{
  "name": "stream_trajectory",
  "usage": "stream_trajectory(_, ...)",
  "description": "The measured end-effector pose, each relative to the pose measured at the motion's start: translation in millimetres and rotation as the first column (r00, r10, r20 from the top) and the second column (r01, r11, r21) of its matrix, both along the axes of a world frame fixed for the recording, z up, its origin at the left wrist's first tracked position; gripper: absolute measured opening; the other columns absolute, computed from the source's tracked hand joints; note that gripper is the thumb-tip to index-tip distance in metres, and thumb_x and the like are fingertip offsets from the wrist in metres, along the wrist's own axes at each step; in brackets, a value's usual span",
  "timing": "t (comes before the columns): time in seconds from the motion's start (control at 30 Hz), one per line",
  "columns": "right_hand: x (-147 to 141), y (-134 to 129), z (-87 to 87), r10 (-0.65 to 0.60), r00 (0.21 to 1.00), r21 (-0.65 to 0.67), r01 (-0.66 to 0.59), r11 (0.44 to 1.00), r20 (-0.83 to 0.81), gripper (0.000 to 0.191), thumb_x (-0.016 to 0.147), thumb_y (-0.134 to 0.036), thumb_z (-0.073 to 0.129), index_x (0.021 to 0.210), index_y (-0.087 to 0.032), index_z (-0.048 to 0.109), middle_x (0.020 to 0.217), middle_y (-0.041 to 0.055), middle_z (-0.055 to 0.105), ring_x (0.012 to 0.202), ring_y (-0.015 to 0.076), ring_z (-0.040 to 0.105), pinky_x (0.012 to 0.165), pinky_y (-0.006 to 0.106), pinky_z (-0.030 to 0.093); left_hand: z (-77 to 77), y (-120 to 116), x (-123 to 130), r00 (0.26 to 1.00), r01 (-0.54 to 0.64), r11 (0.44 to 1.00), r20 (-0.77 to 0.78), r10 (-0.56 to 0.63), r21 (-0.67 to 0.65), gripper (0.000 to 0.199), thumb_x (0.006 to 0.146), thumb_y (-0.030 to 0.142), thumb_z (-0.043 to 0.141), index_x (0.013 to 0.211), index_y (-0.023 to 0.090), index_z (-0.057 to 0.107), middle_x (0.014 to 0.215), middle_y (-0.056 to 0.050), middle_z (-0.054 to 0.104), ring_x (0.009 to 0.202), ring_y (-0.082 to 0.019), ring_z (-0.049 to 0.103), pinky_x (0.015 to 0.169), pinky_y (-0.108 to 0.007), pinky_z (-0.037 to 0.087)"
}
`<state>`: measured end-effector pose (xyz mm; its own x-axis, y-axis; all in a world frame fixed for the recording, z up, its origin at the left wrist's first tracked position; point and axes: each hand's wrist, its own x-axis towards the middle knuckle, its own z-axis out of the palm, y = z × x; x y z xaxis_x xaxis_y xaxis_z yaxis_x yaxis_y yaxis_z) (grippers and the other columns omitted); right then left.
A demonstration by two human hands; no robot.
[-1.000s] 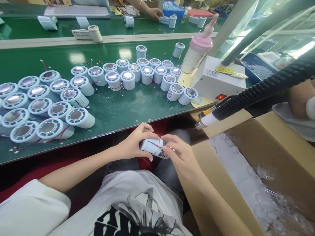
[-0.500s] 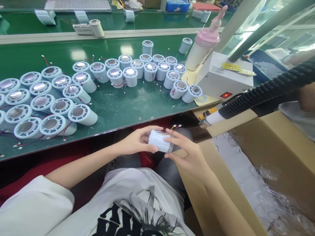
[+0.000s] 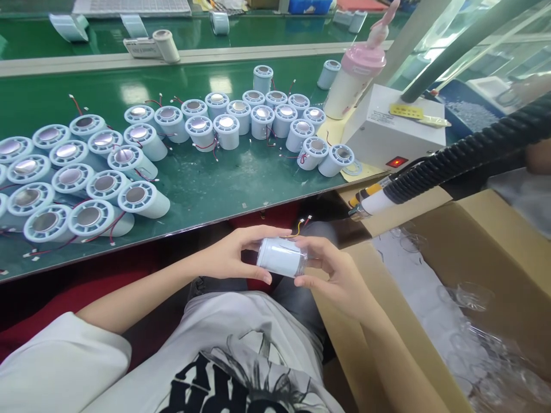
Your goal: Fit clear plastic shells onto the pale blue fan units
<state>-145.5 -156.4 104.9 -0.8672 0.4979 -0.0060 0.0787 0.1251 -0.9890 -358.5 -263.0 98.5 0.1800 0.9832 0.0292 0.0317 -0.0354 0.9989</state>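
Above my lap, a pale blue battery pack (image 3: pixel 279 257) lies on its side between my two hands, with clear plastic film around it that sticks out past its right end. Thin wires (image 3: pixel 300 226) with small white plugs rise from its upper side. My left hand (image 3: pixel 235 252) grips the pack's left end, thumb below and fingers behind. At the right end, my right hand (image 3: pixel 333 267) pinches the film and pack between thumb and fingers. The far side of the pack is hidden.
Many similar packs (image 3: pixel 104 183) with leads stand on the green bench (image 3: pixel 206 189). A pink-topped bottle (image 3: pixel 359 74), a white box with a lit red switch (image 3: pixel 387 129) and a black corrugated hose (image 3: pixel 469 149) are at right. A cardboard box (image 3: pixel 486 252) holds clear plastic pieces.
The pack has turned to lie more level and shifted slightly down. My right hand has moved to its right end, where more of the clear film now shows.
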Motion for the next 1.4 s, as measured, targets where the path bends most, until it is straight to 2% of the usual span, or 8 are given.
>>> stream_trajectory(0.23,-1.5,-2.3,4.5,-0.009,1.000,-0.209,0.009,0.978,-0.002,0.038,0.077,-0.027,0.074,0.110,-0.027,0.055,0.110,0.0033,0.065,0.100,0.0177,0.064,0.078,0.029,0.058,2.1,-1.6,-2.1,0.995,0.021,0.997,-0.102,-0.013,0.075,0.076,0.069,0.019,0.078,0.138,0.027,0.046,0.141,-0.012,0.049,0.127,-0.026,0.051,0.101,-0.037,0.047)
stream_trajectory(0.43,-3.0,-2.3,3.4,-0.023,0.998,-0.328,0.038,0.944,0.050,0.040,0.077,-0.039,0.073,0.108,-0.023,0.053,0.102,0.0050,0.065,0.089,0.0173,0.064,0.073,0.028,0.056,0.6,-0.9,-5.1,0.981,0.043,0.982,-0.196,-0.007,0.181,0.078,0.069,0.021,0.079,0.138,0.028,0.045,0.142,-0.011,0.049,0.131,-0.027,0.046,0.108,-0.040,0.041)
stream_trajectory(0.63,-7.4,-3.4,1.9,-0.051,0.993,-0.486,0.095,0.869,0.102,0.042,0.074,-0.045,0.073,0.103,-0.023,0.052,0.093,0.0031,0.065,0.071,0.0136,0.063,0.061,0.028,0.058,2.2,-0.3,-7.4,0.973,0.066,0.978,-0.229,-0.020,0.196,0.076,0.070,0.024,0.078,0.138,0.027,0.045,0.142,-0.013,0.048,0.132,-0.028,0.045,0.108,-0.044,0.040)
stream_trajectory(0.77,-9.7,-5.4,-1.6,-0.081,0.989,-0.557,0.137,0.819,0.124,0.041,0.074,-0.049,0.071,0.097,-0.021,0.052,0.078,-0.0007,0.064,0.063,0.0130,0.065,0.054,0.026,0.058,1.4,0.1,-8.5,0.968,0.070,0.975,-0.251,-0.014,0.213,0.077,0.070,0.024,0.078,0.139,0.028,0.044,0.142,-0.012,0.049,0.131,-0.027,0.046,0.109,-0.042,0.039)
stream_trajectory(1.07,-16.5,-7.8,-4.6,-0.012,0.980,-0.660,0.142,0.738,0.197,0.050,0.075,-0.068,0.058,0.088,-0.020,0.049,0.056,-0.0017,0.064,0.044,0.0132,0.063,0.038,0.018,0.048,3.4,1.5,-7.8,0.969,0.070,0.968,-0.246,-0.009,0.243,0.076,0.070,0.023,0.079,0.138,0.029,0.045,0.141,-0.012,0.050,0.131,-0.028,0.046,0.109,-0.043,0.038)
stream_trajectory(1.17,-19.5,-8.9,-3.5,0.027,0.976,-0.717,0.140,0.682,0.217,0.052,0.077,-0.069,0.052,0.086,-0.018,0.053,0.056,0.0017,0.065,0.039,0.0116,0.059,0.033,0.016,0.043,4.4,1.5,-8.0,0.969,0.071,0.965,-0.249,-0.006,0.254,0.075,0.070,0.022,0.078,0.138,0.029,0.046,0.142,-0.012,0.049,0.131,-0.028,0.046,0.108,-0.043,0.038)
stream_trajectory(1.3,-21.6,-8.7,-0.8,0.140,0.953,-0.813,0.148,0.564,0.270,0.063,0.090,-0.066,0.028,0.075,-0.014,0.060,0.054,0.0048,0.064,0.033,0.0074,0.053,0.029,0.012,0.037,3.7,2.0,-7.5,0.967,0.067,0.962,-0.255,0.003,0.266,0.071,0.071,0.023,0.077,0.136,0.029,0.048,0.143,-0.012,0.047,0.130,-0.030,0.046,0.107,-0.044,0.039)
stream_trajectory(1.4,-21.6,-8.4,-0.4,0.204,0.941,-0.843,0.130,0.522,0.271,0.072,0.092,-0.065,0.016,0.070,-0.013,0.062,0.052,0.0035,0.061,0.032,0.0057,0.050,0.027,0.011,0.033,3.8,1.3,-5.7,0.966,0.058,0.963,-0.258,0.013,0.264,0.067,0.071,0.023,0.077,0.133,0.030,0.051,0.140,-0.012,0.049,0.127,-0.029,0.050,0.104,-0.044,0.042)
